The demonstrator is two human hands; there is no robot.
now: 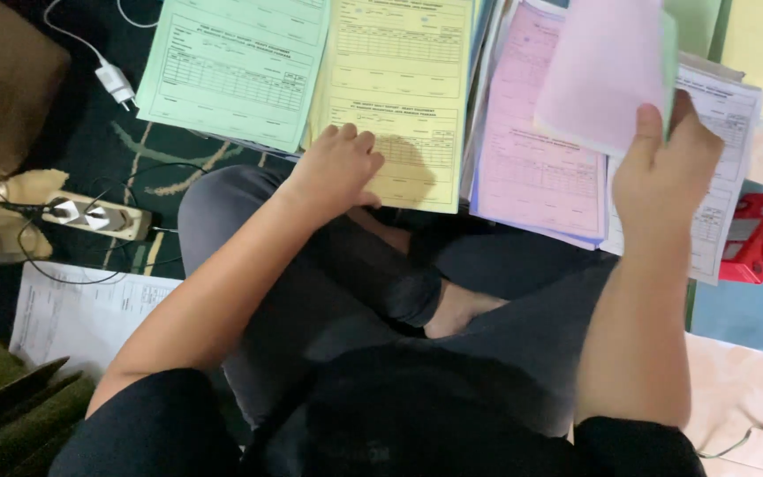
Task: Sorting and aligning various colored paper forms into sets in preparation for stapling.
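Observation:
I sit cross-legged on the floor with stacks of printed forms in front of me. My left hand (337, 168) rests with curled fingers on the lower edge of the yellow form stack (404, 79). My right hand (664, 163) holds a raised pink sheet (607, 66) by its lower corner, with a green sheet behind it. Under that hand lie a pink form stack (532, 168) and a white form stack (726, 124). A green form stack (236, 66) lies at the far left of the row.
A white power strip (99, 216) with black cables and a white charger plug (115, 84) lie on the dark rug at left. A white printed sheet (81, 314) sits near my left knee. A red stapler-like object (757, 237) rests on a blue folder at right.

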